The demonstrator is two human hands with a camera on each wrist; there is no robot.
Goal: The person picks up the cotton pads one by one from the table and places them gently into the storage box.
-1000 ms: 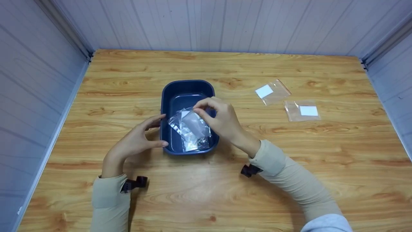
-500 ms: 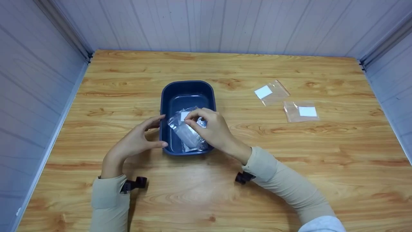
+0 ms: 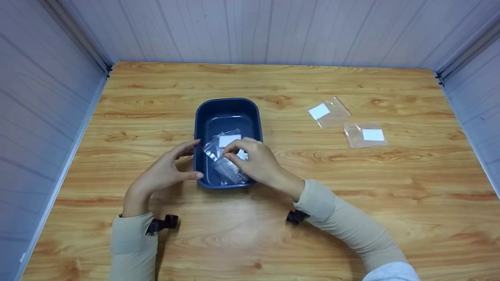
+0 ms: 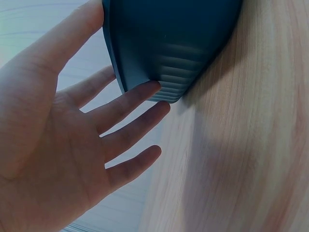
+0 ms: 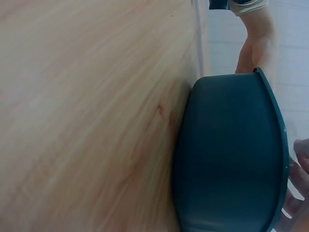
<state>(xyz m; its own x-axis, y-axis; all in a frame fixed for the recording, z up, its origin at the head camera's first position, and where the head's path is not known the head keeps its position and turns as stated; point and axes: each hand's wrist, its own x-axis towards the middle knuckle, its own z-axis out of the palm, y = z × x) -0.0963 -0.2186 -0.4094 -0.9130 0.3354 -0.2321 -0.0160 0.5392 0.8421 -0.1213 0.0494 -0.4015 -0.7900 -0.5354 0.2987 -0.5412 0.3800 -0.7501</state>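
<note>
A dark blue plastic bin (image 3: 228,102) stands on the wooden table, several small clear zip bags inside it. My left hand (image 3: 162,169) rests against the bin's left side, thumb and index fingertips at the rim. In the left wrist view its other fingers (image 4: 133,133) are spread and fairly straight along the ribbed wall. Over the bin, my right hand (image 3: 258,160) pinches a clear zip bag (image 3: 228,169) between thumb and index finger. Beside that bag a white card (image 3: 229,141) shows in another bag. The right wrist view catches only part of the right hand (image 5: 300,179) behind the bin.
Two clear zip bags with white cards lie on the table (image 3: 273,226) at the right: one bag (image 3: 336,111) farther back, the other bag (image 3: 354,135) nearer. Pale panel walls (image 3: 250,31) close off the back and both sides.
My right hand has moved left and toward me, lowering the pinched bag over the other bags; a white card is now uncovered. The left hand stays at the bin's rim.
</note>
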